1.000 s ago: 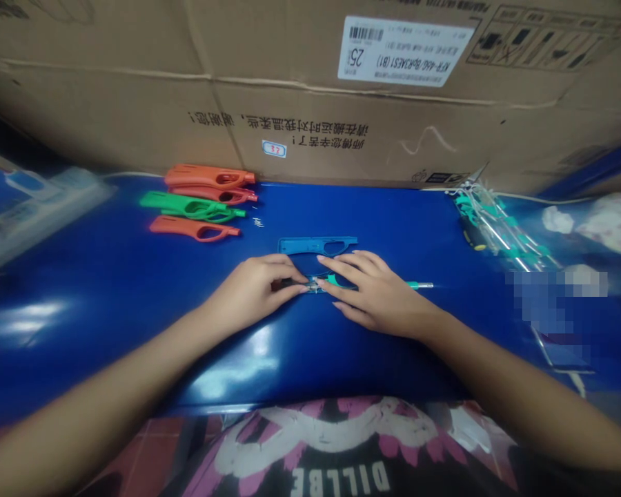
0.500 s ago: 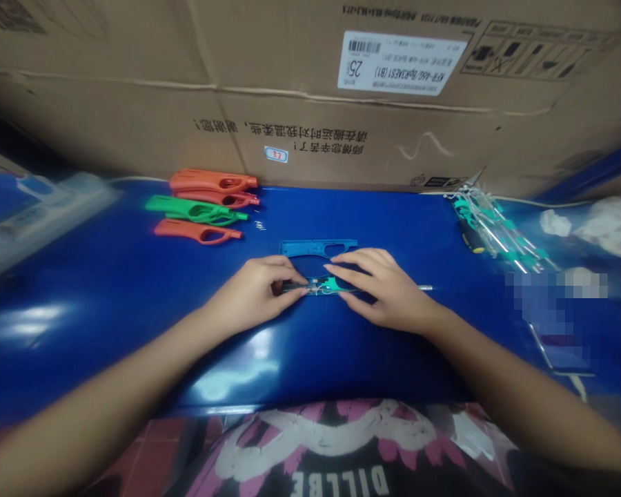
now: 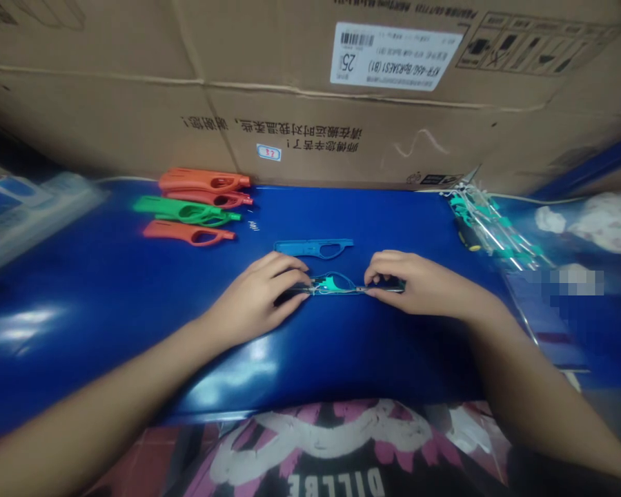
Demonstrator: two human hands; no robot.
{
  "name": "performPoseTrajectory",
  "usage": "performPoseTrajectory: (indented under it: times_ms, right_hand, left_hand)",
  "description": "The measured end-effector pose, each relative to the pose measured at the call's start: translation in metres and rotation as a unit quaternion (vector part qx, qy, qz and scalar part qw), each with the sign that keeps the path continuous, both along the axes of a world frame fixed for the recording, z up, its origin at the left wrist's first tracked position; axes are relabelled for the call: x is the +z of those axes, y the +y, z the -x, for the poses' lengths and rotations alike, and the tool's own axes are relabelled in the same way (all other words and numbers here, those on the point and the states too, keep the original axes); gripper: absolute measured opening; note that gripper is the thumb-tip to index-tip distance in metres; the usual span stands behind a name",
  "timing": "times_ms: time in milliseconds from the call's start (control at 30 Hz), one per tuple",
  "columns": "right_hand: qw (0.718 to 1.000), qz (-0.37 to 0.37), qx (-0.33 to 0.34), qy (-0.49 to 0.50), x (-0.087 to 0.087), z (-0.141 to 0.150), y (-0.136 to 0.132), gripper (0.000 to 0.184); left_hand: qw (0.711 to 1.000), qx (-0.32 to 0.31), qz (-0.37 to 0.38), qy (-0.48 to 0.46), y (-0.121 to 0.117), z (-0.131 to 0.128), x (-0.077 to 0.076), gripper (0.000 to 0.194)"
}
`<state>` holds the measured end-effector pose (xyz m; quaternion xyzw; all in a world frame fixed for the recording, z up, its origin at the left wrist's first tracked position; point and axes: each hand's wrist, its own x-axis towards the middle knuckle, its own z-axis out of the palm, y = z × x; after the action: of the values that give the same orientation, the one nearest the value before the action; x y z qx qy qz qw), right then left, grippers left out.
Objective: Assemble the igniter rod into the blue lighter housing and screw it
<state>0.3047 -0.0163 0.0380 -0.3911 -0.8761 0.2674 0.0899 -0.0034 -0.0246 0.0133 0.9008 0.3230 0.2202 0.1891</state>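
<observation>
A blue lighter shell half (image 3: 348, 279) lies on the table between my hands, with a green trigger (image 3: 332, 283) and thin pale wires inside it. My left hand (image 3: 266, 293) pinches its left end, the thumb and fingertips closed around it. At the other end, my right hand (image 3: 419, 283) grips the metal rod (image 3: 361, 289) between thumb and curled fingers; most of the rod is hidden behind them. Just beyond, the matching blue shell half (image 3: 313, 247) rests on the table, touched by neither hand.
Orange lighter shells (image 3: 189, 233) and a green one (image 3: 181, 209) lie at the back left beside small pale pins (image 3: 253, 226). Several metal rods with green parts (image 3: 497, 228) are piled at the right. A large cardboard box (image 3: 269, 103) stands behind; a white power strip (image 3: 46, 207) is left.
My right hand has moved right, from over the green trigger to the metal rod, and its fingers have closed. My left hand remains at the shell's left end.
</observation>
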Motion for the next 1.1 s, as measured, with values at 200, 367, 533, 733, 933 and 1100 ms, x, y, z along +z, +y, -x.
performPoseTrajectory:
  times_ms: [200,367,533,733,933,1100]
  right_hand:
    - [0.999,0.042,-0.025,-0.022,-0.004,0.003,0.000,0.011]
    - [0.999,0.026,-0.025,-0.001,-0.003,0.004,0.002,0.013]
    - [1.000,0.009,-0.017,0.015,-0.006,0.004,0.006,0.014]
    - [0.989,-0.143,-0.043,-0.008,-0.018,0.012,0.004,0.038]
    - [0.979,-0.181,-0.050,-0.082,-0.024,0.012,0.006,0.032]
    - [0.975,-0.188,-0.071,-0.097,-0.018,0.004,0.009,0.008]
  left_hand:
    - [1.000,-0.010,0.018,0.004,0.001,0.000,-0.003,0.017]
    - [1.000,-0.008,0.017,-0.002,0.001,0.000,-0.004,0.016]
    - [1.000,-0.008,0.023,-0.016,0.001,0.000,-0.008,0.016]
    - [0.998,-0.009,0.037,-0.052,-0.001,-0.003,-0.014,0.017]
    - [0.998,-0.017,0.033,-0.057,0.000,0.000,-0.004,0.021]
    - [1.000,-0.001,-0.009,0.025,0.006,0.013,0.012,0.018]
